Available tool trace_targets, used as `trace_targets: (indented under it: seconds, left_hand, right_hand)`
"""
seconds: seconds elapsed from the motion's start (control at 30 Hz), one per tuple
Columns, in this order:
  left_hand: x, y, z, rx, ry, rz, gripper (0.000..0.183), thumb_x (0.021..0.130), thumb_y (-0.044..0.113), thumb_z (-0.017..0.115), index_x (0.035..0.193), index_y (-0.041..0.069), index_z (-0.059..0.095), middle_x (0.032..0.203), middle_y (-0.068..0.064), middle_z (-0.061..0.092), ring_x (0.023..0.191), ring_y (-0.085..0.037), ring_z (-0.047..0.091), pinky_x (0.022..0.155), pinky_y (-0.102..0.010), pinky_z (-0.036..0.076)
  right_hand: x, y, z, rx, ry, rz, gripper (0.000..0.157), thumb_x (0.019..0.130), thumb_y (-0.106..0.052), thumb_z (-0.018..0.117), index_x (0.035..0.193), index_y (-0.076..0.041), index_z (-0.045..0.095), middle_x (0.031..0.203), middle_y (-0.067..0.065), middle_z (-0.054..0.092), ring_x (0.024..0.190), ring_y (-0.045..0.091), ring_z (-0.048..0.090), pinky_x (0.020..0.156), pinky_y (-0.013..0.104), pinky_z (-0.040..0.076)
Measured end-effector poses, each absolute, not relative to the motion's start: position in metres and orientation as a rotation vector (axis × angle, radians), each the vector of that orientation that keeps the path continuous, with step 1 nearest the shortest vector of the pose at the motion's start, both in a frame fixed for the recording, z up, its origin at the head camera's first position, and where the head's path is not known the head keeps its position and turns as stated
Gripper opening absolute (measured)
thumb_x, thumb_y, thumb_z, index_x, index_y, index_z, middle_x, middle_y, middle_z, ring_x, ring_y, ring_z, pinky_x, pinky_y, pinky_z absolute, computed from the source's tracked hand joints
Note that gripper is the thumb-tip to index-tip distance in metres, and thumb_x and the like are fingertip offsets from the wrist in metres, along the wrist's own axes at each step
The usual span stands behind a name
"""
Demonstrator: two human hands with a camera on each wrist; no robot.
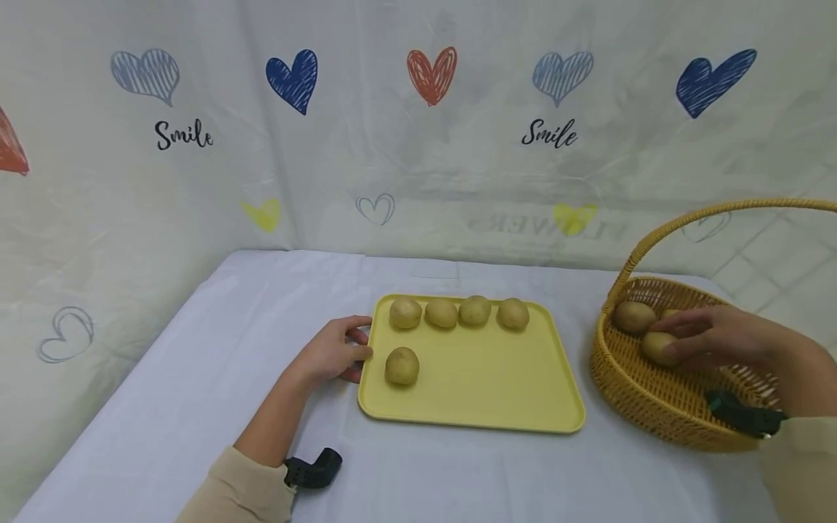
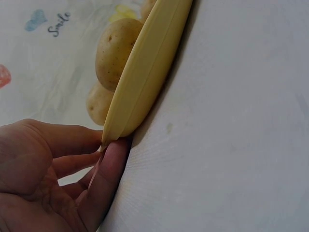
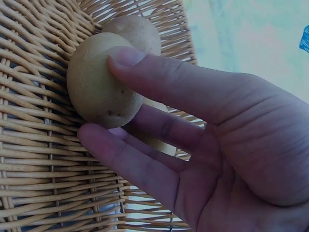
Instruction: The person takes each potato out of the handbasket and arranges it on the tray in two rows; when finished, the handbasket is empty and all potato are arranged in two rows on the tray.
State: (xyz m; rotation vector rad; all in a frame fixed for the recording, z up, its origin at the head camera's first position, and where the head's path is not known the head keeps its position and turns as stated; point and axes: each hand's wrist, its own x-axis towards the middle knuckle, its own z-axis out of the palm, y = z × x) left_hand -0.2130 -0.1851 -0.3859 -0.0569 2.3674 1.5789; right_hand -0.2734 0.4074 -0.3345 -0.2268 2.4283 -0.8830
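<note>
My right hand [image 1: 726, 338] reaches into the wicker basket [image 1: 628, 396] and grips a potato [image 3: 99, 79], thumb on one side and fingers on the other. Two more potatoes lie close by in the basket, one [image 1: 633, 317] plainly seen and another partly hidden behind the hand. At the left edge of a yellow tray [image 1: 484, 385], my left hand [image 1: 332, 352] pinches the rim between thumb and fingers. Several potatoes form a row along the tray's far side, and a single potato [image 1: 402, 366] sits near its left front.
The basket's tall arched handle [image 1: 660, 232] rises over its back at the right. A white cloth [image 1: 418, 472] covers the table. Behind it hangs a pale sheet [image 1: 366, 160] printed with hearts and words. Each wrist wears a black strap.
</note>
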Motion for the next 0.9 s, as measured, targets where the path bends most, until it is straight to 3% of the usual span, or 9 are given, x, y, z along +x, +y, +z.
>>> trace_targets:
  seconds: [0.2, 0.37, 0.47, 0.63, 0.77, 0.9]
  left_hand:
    - [-0.212, -0.183, -0.386, -0.042, 2.369, 1.586, 0.062, 0.096, 0.000, 0.064, 0.154, 0.008, 0.046, 0.117, -0.014, 0.054, 0.080, -0.020, 0.064, 0.063, -0.035, 0.064]
    - [-0.213, -0.183, -0.386, -0.045, 2.367, 1.586, 0.063, 0.095, 0.000, 0.064, 0.155, 0.009, 0.046, 0.117, -0.014, 0.054, 0.079, -0.020, 0.063, 0.062, -0.036, 0.064]
    - [-0.213, -0.183, -0.386, -0.049, 2.364, 1.587, 0.063, 0.095, 0.000, 0.064, 0.155, 0.009, 0.046, 0.116, -0.013, 0.054, 0.079, -0.020, 0.062, 0.062, -0.036, 0.064]
    - [-0.212, -0.183, -0.386, -0.049, 2.362, 1.592, 0.063, 0.095, -0.001, 0.064, 0.154, 0.008, 0.046, 0.116, -0.014, 0.053, 0.078, -0.020, 0.063, 0.062, -0.036, 0.064]
    - [-0.212, -0.183, -0.386, -0.049, 2.363, 1.589, 0.063, 0.096, -0.001, 0.063, 0.155, 0.008, 0.045, 0.117, -0.014, 0.053, 0.078, -0.020, 0.063, 0.063, -0.035, 0.064]
    - [-0.212, -0.185, -0.385, -0.075, 2.374, 1.576, 0.062, 0.096, 0.000, 0.064, 0.155, 0.009, 0.045, 0.118, -0.014, 0.053, 0.077, -0.019, 0.063, 0.063, -0.034, 0.064]
  right_hand:
    - [-0.273, 0.411, -0.334, -0.226, 2.420, -0.927, 0.065, 0.100, -0.023, 0.068, 0.150, 0.010, 0.043, 0.149, 0.033, 0.047, 0.110, 0.011, 0.067, 0.090, 0.036, 0.062]
    - [-0.275, 0.410, -0.330, -0.189, 2.454, -0.940, 0.061, 0.100, -0.025, 0.069, 0.149, 0.005, 0.048, 0.143, 0.018, 0.058, 0.103, 0.004, 0.069, 0.088, 0.031, 0.062]
    - [-0.276, 0.409, -0.330, -0.192, 2.470, -0.946, 0.059, 0.100, -0.027, 0.069, 0.148, 0.001, 0.051, 0.142, 0.015, 0.058, 0.102, 0.002, 0.069, 0.087, 0.029, 0.061]
    - [-0.275, 0.408, -0.329, -0.213, 2.504, -0.966, 0.049, 0.099, -0.026, 0.070, 0.144, -0.010, 0.059, 0.146, 0.023, 0.052, 0.102, 0.001, 0.069, 0.086, 0.027, 0.061]
    - [-0.274, 0.403, -0.322, -0.252, 2.542, -0.913, 0.052, 0.100, -0.027, 0.068, 0.146, -0.006, 0.056, 0.149, 0.027, 0.048, 0.102, 0.003, 0.070, 0.083, 0.028, 0.061]
    - [-0.274, 0.397, -0.312, -0.304, 2.626, -0.812, 0.058, 0.101, -0.033, 0.067, 0.149, -0.005, 0.053, 0.146, 0.008, 0.052, 0.102, -0.007, 0.062, 0.080, 0.028, 0.058]
